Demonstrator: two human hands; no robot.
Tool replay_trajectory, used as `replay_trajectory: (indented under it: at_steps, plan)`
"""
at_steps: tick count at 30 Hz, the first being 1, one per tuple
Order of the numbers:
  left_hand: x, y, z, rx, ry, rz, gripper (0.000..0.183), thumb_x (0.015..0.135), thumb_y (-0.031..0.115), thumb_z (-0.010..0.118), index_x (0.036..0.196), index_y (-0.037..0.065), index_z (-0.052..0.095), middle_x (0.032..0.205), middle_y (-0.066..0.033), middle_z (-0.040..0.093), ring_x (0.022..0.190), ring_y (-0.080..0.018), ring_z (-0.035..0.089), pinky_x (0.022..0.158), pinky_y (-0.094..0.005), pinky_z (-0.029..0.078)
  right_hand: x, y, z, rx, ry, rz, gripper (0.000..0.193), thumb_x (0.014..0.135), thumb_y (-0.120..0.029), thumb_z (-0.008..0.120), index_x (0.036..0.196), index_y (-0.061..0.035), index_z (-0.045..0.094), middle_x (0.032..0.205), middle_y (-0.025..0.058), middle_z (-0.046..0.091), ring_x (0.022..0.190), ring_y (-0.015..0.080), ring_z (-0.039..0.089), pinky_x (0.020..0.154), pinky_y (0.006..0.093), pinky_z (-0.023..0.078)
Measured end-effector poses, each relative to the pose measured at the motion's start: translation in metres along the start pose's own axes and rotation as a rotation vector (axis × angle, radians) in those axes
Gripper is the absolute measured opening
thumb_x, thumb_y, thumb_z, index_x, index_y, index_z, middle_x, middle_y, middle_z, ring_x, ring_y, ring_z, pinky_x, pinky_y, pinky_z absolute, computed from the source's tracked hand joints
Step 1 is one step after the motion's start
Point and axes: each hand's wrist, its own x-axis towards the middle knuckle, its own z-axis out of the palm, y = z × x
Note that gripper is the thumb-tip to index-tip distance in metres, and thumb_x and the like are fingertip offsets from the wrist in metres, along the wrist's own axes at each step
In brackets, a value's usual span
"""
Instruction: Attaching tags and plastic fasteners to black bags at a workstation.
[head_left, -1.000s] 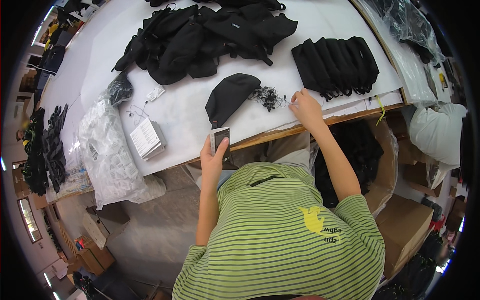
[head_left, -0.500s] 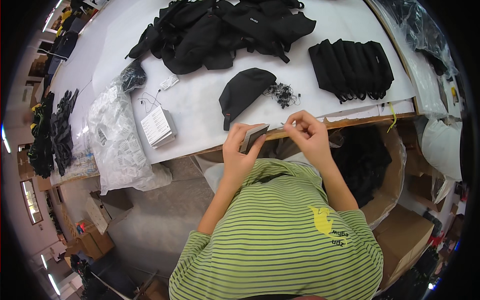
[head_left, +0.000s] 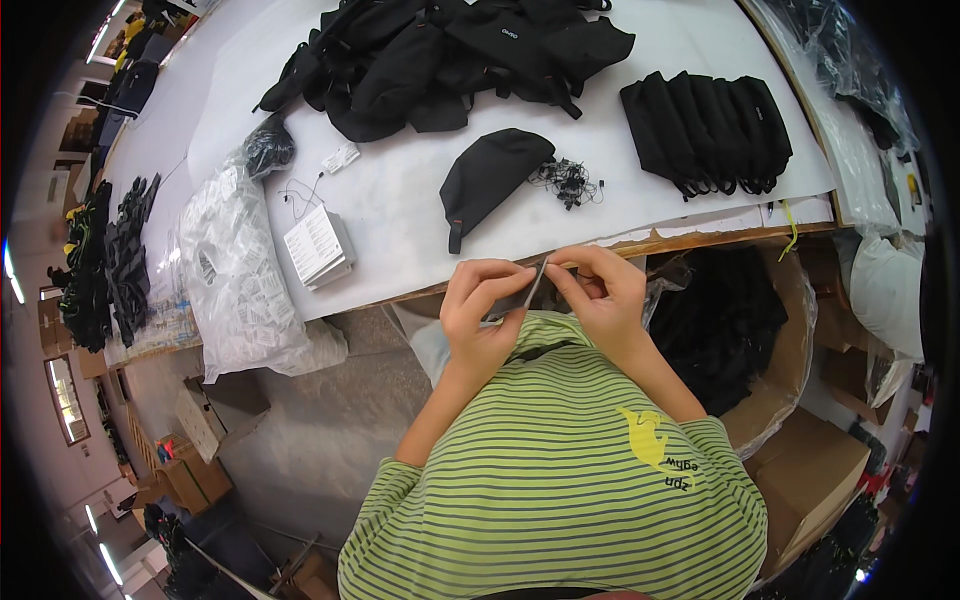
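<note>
In front of my body, at the table's near edge, my left hand [head_left: 478, 312] pinches a thin grey hang tag [head_left: 537, 284], which is seen almost edge-on. My right hand [head_left: 608, 298] has its thumb and index finger closed at the tag's upper end. Whether a string is also in those fingers is too small to tell. Just beyond my hands lies a black half-moon pouch [head_left: 490, 182], and a tangle of black tag strings [head_left: 566, 184] sits beside it. A stack of printed white tags [head_left: 318, 250] rests to the left.
A heap of black bags [head_left: 430, 70] covers the far part of the white table [head_left: 390, 220]. Folded black bags [head_left: 706, 135] stand in a row at the right. A clear plastic sack [head_left: 240, 270] lies at left. Below the table edge, a lined carton [head_left: 790, 350] holds black items.
My right hand has moved left to meet the tag at its upper end. The tag has turned from showing its flat face to nearly edge-on.
</note>
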Motion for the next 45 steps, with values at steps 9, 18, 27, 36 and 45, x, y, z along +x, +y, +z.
replay_trajectory:
  at_steps: [9,18,27,36,45]
  plan:
    - [0.008,0.013,-0.016,-0.697,-0.294,-0.617,0.014,0.089,0.011,0.061,0.096,-0.002,0.062,0.086,-0.0026,0.059,0.080,-0.0087,0.056,0.068,-0.0221,0.045,0.002,0.014,-0.017,0.591,-0.264,0.328,0.012,0.081,-0.007,0.071,0.090,-0.0041,0.062,0.062,-0.0094,0.045,0.054,-0.0017,0.036,0.051,0.0161,0.024]
    - [0.005,0.012,-0.009,-0.432,-0.314,-0.462,0.007,0.087,0.005,0.061,0.089,-0.001,0.059,0.079,-0.0020,0.057,0.068,-0.0068,0.056,0.062,-0.0203,0.045,0.003,0.029,-0.011,0.912,-0.492,0.604,0.016,0.087,-0.018,0.067,0.094,-0.0056,0.060,0.061,-0.0094,0.047,0.056,-0.0012,0.040,0.051,0.0159,0.027]
    - [0.004,-0.013,-0.004,-0.330,-0.129,-0.551,0.009,0.086,0.008,0.063,0.087,0.000,0.059,0.080,-0.0031,0.058,0.071,-0.0096,0.057,0.064,-0.0235,0.045,0.016,0.027,-0.016,0.696,-0.678,0.656,0.016,0.089,-0.020,0.062,0.089,-0.0036,0.061,0.058,-0.0035,0.053,0.045,0.0022,0.044,0.043,0.0175,0.030]
    - [-0.027,-0.129,-0.017,0.323,-0.119,-0.560,0.023,0.078,0.017,0.073,0.085,0.000,0.059,0.096,-0.0064,0.055,0.073,-0.0160,0.051,0.065,-0.0279,0.043,0.002,0.043,-0.003,0.400,-0.555,0.683,0.014,0.087,-0.016,0.065,0.089,-0.0023,0.063,0.051,-0.0021,0.053,0.042,0.0018,0.043,0.041,0.0180,0.029]
    - [-0.015,-0.054,-0.008,-0.305,-0.231,-0.671,0.021,0.085,0.008,0.066,0.103,0.000,0.068,0.083,-0.0025,0.063,0.075,-0.0077,0.055,0.066,-0.0220,0.043,-0.004,0.051,0.019,-0.075,-0.310,0.324,0.010,0.083,-0.013,0.068,0.087,-0.0038,0.066,0.049,-0.0029,0.046,0.046,0.0043,0.038,0.046,0.0230,0.028]
